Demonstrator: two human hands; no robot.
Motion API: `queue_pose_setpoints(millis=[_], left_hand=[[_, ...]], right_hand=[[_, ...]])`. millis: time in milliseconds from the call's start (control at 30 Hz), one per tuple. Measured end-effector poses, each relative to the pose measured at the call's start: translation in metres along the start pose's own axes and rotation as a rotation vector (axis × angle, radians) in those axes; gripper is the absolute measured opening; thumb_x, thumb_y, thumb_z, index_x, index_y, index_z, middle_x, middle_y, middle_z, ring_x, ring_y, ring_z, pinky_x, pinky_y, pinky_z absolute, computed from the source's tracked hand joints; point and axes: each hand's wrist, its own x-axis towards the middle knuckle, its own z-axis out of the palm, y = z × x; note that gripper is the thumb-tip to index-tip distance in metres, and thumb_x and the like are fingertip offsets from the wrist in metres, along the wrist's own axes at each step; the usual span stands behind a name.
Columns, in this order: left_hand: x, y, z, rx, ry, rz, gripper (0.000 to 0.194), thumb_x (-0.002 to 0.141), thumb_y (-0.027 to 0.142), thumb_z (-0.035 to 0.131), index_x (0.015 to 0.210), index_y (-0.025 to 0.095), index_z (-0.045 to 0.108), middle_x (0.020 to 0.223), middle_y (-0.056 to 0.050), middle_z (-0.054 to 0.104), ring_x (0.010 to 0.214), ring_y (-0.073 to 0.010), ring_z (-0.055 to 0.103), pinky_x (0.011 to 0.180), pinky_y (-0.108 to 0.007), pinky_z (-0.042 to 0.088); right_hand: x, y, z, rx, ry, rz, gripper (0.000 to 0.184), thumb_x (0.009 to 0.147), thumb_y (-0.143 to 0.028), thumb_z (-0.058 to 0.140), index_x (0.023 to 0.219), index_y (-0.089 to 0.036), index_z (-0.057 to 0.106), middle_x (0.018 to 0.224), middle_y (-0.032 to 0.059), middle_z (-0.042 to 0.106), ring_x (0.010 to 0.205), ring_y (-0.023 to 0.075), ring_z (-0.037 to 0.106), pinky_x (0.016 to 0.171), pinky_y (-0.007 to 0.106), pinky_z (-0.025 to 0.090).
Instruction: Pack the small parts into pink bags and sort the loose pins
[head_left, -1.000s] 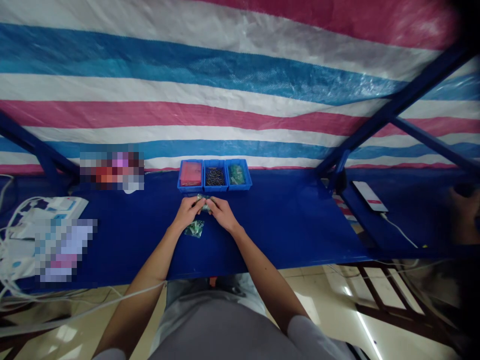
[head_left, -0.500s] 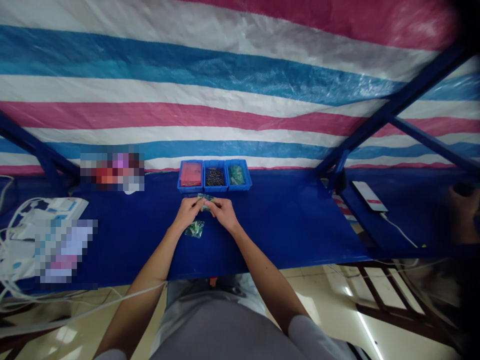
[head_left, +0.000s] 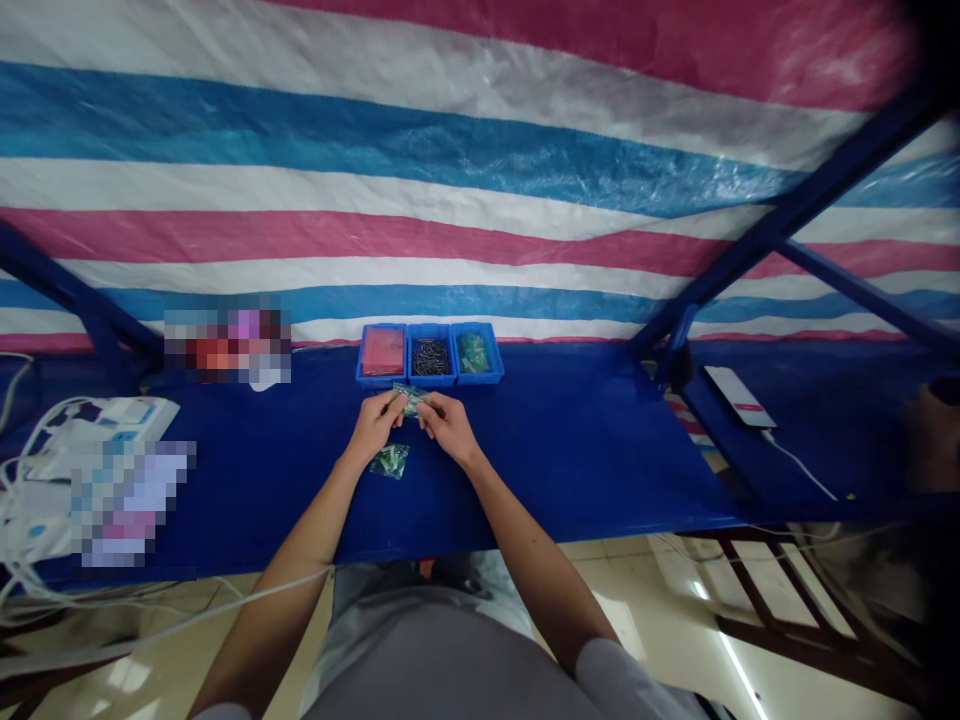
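Observation:
My left hand (head_left: 375, 424) and my right hand (head_left: 447, 424) pinch a small clear plastic bag (head_left: 409, 398) between them, one at each side. Greenish-white contents show through it, too small to make out. Just below my left fingers, a second small bag (head_left: 390, 460) with green and white pieces lies flat on the blue table (head_left: 555, 450). Beyond my hands stand three blue bins in a row: the left bin (head_left: 382, 382) has pink-red flat packets, the middle bin (head_left: 432, 379) dark metal pieces like screws, the right bin (head_left: 480, 378) green pieces.
At the left lie a white power strip (head_left: 142, 412), tangled white cables (head_left: 15, 560) and blurred-out items. On the right, a phone (head_left: 739, 396) with a cable rests on the neighbouring table, near another person's hand (head_left: 934, 435). Blue metal bars (head_left: 757, 245) slope up on both sides before a striped sheet.
My fingers have shifted slightly on the bag, and more of it shows between them. The second bag stays in place; the other person's hand has moved slightly.

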Motion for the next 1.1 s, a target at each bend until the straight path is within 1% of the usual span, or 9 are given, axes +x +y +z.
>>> queue_pose_setpoints(millis=[167, 333, 467, 567, 733, 867, 967, 1033, 1100], left_hand=[[0.000, 0.005, 0.001, -0.020, 0.022, -0.015, 0.041, 0.095, 0.047, 0.054, 0.067, 0.017, 0.057, 0.057, 0.002, 0.053, 0.054, -0.0116, 0.049, 0.059, -0.024, 0.038], [0.001, 0.004, 0.001, -0.031, 0.039, -0.043, 0.034, 0.094, 0.046, 0.056, 0.079, 0.017, 0.065, 0.056, 0.002, 0.053, 0.054, -0.0116, 0.050, 0.057, -0.023, 0.039], [0.002, 0.003, 0.001, -0.018, 0.046, -0.053, 0.035, 0.094, 0.047, 0.055, 0.079, 0.017, 0.065, 0.057, 0.002, 0.054, 0.054, -0.0117, 0.050, 0.058, -0.023, 0.039], [0.002, 0.003, 0.002, -0.002, 0.029, -0.051, 0.036, 0.094, 0.047, 0.054, 0.079, 0.017, 0.065, 0.057, 0.002, 0.053, 0.055, -0.0121, 0.051, 0.058, -0.024, 0.039], [0.002, 0.003, 0.002, 0.007, 0.025, -0.052, 0.036, 0.095, 0.048, 0.054, 0.079, 0.017, 0.065, 0.057, 0.002, 0.053, 0.055, -0.0123, 0.052, 0.058, -0.024, 0.040], [0.002, 0.002, 0.002, -0.005, 0.040, -0.049, 0.036, 0.095, 0.048, 0.054, 0.079, 0.018, 0.064, 0.057, 0.002, 0.054, 0.054, -0.0123, 0.051, 0.058, -0.024, 0.040], [0.002, 0.001, 0.002, -0.040, 0.065, -0.056, 0.035, 0.094, 0.048, 0.055, 0.078, 0.018, 0.064, 0.057, 0.002, 0.054, 0.053, -0.0120, 0.050, 0.057, -0.024, 0.040], [0.003, 0.000, 0.002, -0.064, 0.086, -0.060, 0.035, 0.094, 0.047, 0.055, 0.078, 0.018, 0.063, 0.056, 0.002, 0.054, 0.052, -0.0116, 0.049, 0.056, -0.023, 0.040], [0.004, -0.001, 0.002, -0.084, 0.106, -0.063, 0.034, 0.094, 0.046, 0.056, 0.078, 0.017, 0.063, 0.055, 0.002, 0.053, 0.052, -0.0113, 0.049, 0.056, -0.023, 0.040]], right_hand=[[0.000, -0.009, -0.009, 0.049, 0.173, -0.005, 0.032, 0.085, -0.048, 0.067, 0.078, -0.019, 0.060, 0.060, -0.0035, 0.054, 0.046, 0.0092, 0.045, 0.047, 0.024, 0.036], [0.007, -0.030, -0.042, -0.028, 0.382, -0.091, 0.030, 0.087, -0.049, 0.065, 0.083, -0.019, 0.062, 0.061, -0.0034, 0.053, 0.048, 0.0101, 0.046, 0.049, 0.024, 0.037], [0.028, -0.041, -0.083, -0.257, 0.509, -0.142, 0.032, 0.091, -0.047, 0.058, 0.085, -0.017, 0.066, 0.064, -0.0006, 0.057, 0.056, 0.0122, 0.049, 0.056, 0.024, 0.040], [0.048, -0.040, -0.108, -0.486, 0.595, -0.110, 0.031, 0.091, -0.042, 0.058, 0.083, -0.014, 0.069, 0.067, 0.0033, 0.063, 0.062, 0.0148, 0.054, 0.061, 0.026, 0.039], [0.065, -0.031, -0.128, -0.969, 0.471, 0.086, 0.026, 0.090, -0.033, 0.059, 0.078, -0.014, 0.073, 0.073, 0.0095, 0.070, 0.069, 0.0208, 0.061, 0.066, 0.030, 0.038], [0.056, -0.032, -0.126, -1.043, 0.515, 0.013, 0.023, 0.092, -0.029, 0.057, 0.087, -0.015, 0.074, 0.080, 0.0103, 0.072, 0.071, 0.0205, 0.062, 0.068, 0.029, 0.038], [0.039, -0.037, -0.108, -0.960, 0.503, -0.116, 0.027, 0.096, -0.031, 0.051, 0.089, -0.015, 0.072, 0.084, 0.0091, 0.072, 0.074, 0.0193, 0.062, 0.070, 0.028, 0.040], [0.025, -0.038, -0.086, -0.887, 0.382, -0.170, 0.027, 0.098, -0.032, 0.051, 0.092, -0.016, 0.071, 0.085, 0.0070, 0.071, 0.073, 0.0174, 0.062, 0.071, 0.027, 0.040], [0.012, -0.036, -0.060, -0.846, 0.133, -0.176, 0.027, 0.100, -0.035, 0.051, 0.091, -0.018, 0.070, 0.085, 0.0048, 0.071, 0.075, 0.0160, 0.062, 0.070, 0.026, 0.040]])
